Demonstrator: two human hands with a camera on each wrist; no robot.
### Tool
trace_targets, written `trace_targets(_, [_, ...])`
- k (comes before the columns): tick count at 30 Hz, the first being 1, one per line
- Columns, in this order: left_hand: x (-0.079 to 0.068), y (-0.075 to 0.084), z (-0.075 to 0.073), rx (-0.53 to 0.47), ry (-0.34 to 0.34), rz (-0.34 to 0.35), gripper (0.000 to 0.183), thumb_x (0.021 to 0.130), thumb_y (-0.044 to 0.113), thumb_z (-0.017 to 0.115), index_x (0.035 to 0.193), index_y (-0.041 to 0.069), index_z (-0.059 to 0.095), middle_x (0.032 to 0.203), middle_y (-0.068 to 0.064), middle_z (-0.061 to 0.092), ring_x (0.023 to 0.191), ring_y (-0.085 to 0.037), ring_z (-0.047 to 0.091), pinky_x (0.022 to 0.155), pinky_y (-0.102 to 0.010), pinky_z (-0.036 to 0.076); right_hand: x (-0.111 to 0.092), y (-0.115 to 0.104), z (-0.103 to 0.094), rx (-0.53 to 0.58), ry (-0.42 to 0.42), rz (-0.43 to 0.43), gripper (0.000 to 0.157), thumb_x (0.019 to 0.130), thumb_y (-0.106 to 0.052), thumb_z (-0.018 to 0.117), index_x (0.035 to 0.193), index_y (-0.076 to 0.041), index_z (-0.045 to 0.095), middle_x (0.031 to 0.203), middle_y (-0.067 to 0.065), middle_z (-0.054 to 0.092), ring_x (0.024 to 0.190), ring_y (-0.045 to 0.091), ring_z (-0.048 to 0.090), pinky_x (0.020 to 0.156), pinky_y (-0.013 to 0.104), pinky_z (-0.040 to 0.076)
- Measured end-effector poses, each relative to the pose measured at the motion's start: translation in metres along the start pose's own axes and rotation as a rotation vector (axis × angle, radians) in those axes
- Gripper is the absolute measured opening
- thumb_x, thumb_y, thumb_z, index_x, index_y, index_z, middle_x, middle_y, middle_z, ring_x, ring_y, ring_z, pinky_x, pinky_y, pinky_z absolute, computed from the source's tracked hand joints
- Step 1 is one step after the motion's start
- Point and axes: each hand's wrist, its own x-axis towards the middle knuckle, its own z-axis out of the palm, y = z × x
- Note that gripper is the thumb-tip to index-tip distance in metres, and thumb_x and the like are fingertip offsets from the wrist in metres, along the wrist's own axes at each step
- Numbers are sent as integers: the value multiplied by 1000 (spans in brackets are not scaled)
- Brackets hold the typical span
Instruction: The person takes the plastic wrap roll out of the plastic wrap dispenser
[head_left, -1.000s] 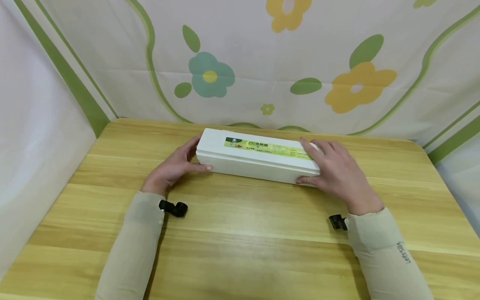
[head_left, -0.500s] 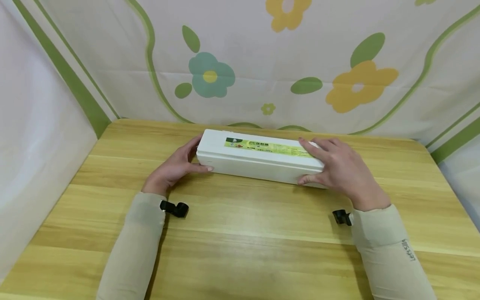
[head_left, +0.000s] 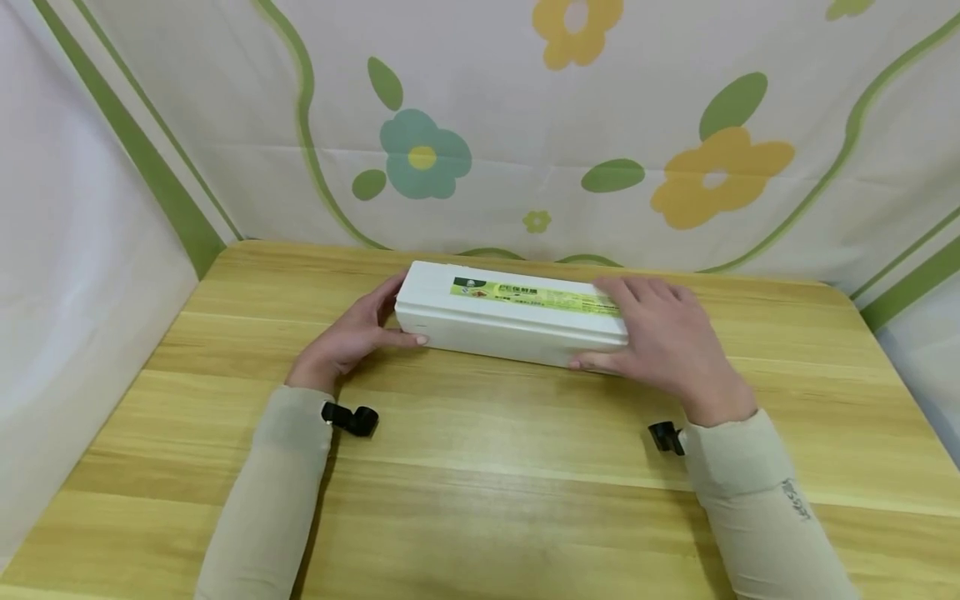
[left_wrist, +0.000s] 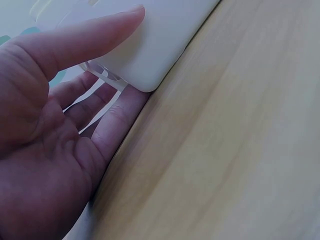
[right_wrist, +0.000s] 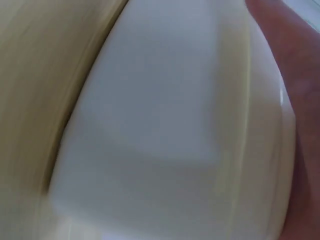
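Note:
A long white cling film box (head_left: 510, 337) with a green and yellow label on its lid lies on the wooden table. My left hand (head_left: 352, 335) holds its left end, thumb on the front face and fingers behind. In the left wrist view, that thumb lies along the white box (left_wrist: 165, 35), and the other fingers of my left hand (left_wrist: 55, 115) reach round the end. My right hand (head_left: 667, 346) grips the right end, fingers over the top and thumb low on the front. Blurred, the box (right_wrist: 160, 100) fills most of the right wrist view.
The wooden table (head_left: 480, 467) runs back to a white curtain (head_left: 510, 108) printed with flowers and leaves. Black wrist-camera mounts (head_left: 352, 420) stick out from both sleeve cuffs. More cloth hangs at the left and right sides.
My right hand shifts slightly right, then back left along the box, so its thumb sits further left on the front. My left hand and the box stay nearly still.

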Motion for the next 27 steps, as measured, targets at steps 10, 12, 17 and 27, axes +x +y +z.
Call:
trace_targets(10, [1, 0, 3, -25, -11, 5, 108, 84, 3, 91, 170, 30, 32, 173, 1, 36, 161, -23, 28, 133, -54, 23, 17, -21, 7, -83, 18, -66, 99, 83, -91, 62, 165, -39, 44, 146, 7, 63, 135, 33, 58, 96, 62, 44])
trace_targets(12, [1, 0, 3, -25, -12, 6, 108, 84, 3, 91, 170, 30, 32, 173, 1, 36, 162, -23, 28, 133, -54, 23, 18, -21, 9, -87, 36, -70, 94, 86, -90, 61, 163, -38, 46, 144, 8, 64, 132, 34, 59, 95, 62, 45])
trace_targets(17, [1, 1, 3, -17, -5, 4, 109, 84, 4, 91, 171, 30, 31, 174, 2, 34, 164, -22, 25, 134, -53, 20, 18, -18, 11, -90, 80, -87, 89, 87, -86, 63, 161, -37, 51, 139, 11, 67, 126, 35, 62, 92, 61, 45])
trace_targets(27, [1, 0, 1, -6, -3, 3, 112, 85, 4, 91, 172, 34, 28, 174, 2, 36, 162, -21, 26, 132, -52, 25, 18, -18, 9, -74, 111, -77, 89, 87, -85, 66, 162, -39, 50, 138, 13, 68, 127, 35, 64, 94, 61, 46])
